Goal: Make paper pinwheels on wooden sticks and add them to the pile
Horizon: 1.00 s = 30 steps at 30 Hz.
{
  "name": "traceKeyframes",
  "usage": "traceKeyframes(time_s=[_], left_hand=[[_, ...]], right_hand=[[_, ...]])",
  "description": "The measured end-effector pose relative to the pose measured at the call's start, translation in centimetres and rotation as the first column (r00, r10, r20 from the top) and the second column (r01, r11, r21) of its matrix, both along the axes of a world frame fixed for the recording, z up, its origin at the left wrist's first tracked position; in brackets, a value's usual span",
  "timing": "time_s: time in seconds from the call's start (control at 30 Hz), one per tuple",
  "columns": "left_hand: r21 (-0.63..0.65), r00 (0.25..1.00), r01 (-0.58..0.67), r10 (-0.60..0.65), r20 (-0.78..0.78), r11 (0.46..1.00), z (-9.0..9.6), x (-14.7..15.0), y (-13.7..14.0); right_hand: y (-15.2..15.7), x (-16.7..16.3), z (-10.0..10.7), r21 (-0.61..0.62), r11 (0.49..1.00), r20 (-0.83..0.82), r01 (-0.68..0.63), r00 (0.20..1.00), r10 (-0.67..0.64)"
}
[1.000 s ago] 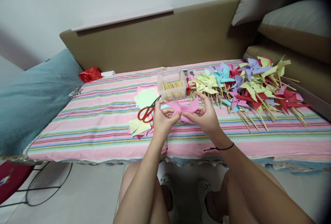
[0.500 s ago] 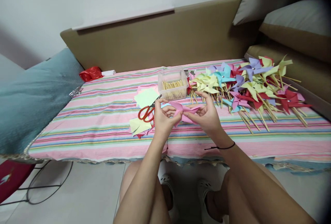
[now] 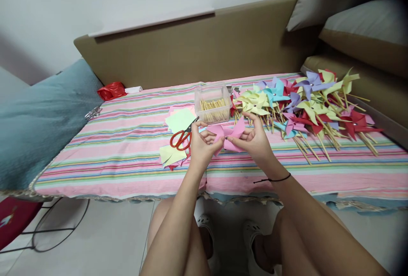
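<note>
Between my hands is a pink paper pinwheel (image 3: 235, 132), its blades partly folded in toward the centre. My left hand (image 3: 204, 142) pinches its left side, with the thumb at the middle. My right hand (image 3: 253, 139) grips the right side, its thumb also pressing near the centre. Just left of my left hand lie red-handled scissors (image 3: 180, 139), pointing up and right. Below them sits a small pile of cut yellow paper (image 3: 172, 155). Light green paper squares (image 3: 180, 119) lie above the scissors. Behind my hands stands a clear plastic box (image 3: 214, 116) of short wooden sticks (image 3: 213, 104).
Many finished pinwheels on sticks (image 3: 314, 108) are heaped at the right on the striped cloth (image 3: 111, 153). A red plastic bag (image 3: 111, 91) and a metal item (image 3: 93, 114) lie at the left. Cushions (image 3: 366, 25) rise at the back right, and a brown backrest (image 3: 191, 51) behind.
The pinwheel's right blade has swung upward and now stands raised beside my right fingers. Both hands stay in almost the same place, still holding the pink paper.
</note>
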<state>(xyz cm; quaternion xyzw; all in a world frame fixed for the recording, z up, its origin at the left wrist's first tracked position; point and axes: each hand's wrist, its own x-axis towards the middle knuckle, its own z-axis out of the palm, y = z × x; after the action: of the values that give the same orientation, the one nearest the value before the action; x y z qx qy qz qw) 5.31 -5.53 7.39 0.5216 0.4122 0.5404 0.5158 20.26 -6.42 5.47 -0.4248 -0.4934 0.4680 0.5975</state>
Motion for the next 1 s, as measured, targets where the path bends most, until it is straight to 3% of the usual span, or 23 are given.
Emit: traceKeyframes(time_s=[0.13, 0.23, 0.37, 0.53, 0.73, 0.87, 1.0], left_hand=[[-0.034, 0.992, 0.130, -0.130, 0.004, 0.991, -0.2, 0.0, 0.0], [-0.035, 0.991, 0.136, -0.137, -0.013, 0.990, -0.2, -0.1, -0.1], [-0.066, 0.998, 0.055, -0.057, -0.040, 0.996, -0.2, -0.3, 0.0], [-0.133, 0.987, -0.132, 0.143, 0.074, 0.982, -0.5, -1.2, 0.5], [-0.257, 0.838, -0.423, 0.483, 0.254, 0.869, 0.2, -4.3, 1.7], [-0.385, 0.711, -0.424, 0.565, 0.419, 0.820, 1.2, -6.7, 2.0], [-0.431, 0.628, -0.383, 0.572, 0.527, 0.817, 1.4, -8.0, 2.0]], right_hand=[[0.1, 0.1, -0.2, -0.034, 0.999, -0.026, 0.008, 1.000, -0.009], [0.1, 0.0, -0.2, -0.059, 0.998, -0.050, -0.008, 0.999, 0.005], [0.2, 0.2, -0.2, -0.068, 0.997, -0.063, -0.039, 0.997, 0.035], [0.5, 0.9, -0.1, -0.093, 0.995, -0.079, 0.038, 0.996, -0.045], [1.6, 1.1, -0.3, -0.148, 0.983, -0.002, 0.106, 0.994, -0.107], [5.0, 0.7, -0.2, -0.106, 0.993, 0.185, 0.052, 0.982, -0.032], [11.7, 0.0, 0.9, -0.055, 0.998, 0.475, 0.027, 0.880, 0.002]])
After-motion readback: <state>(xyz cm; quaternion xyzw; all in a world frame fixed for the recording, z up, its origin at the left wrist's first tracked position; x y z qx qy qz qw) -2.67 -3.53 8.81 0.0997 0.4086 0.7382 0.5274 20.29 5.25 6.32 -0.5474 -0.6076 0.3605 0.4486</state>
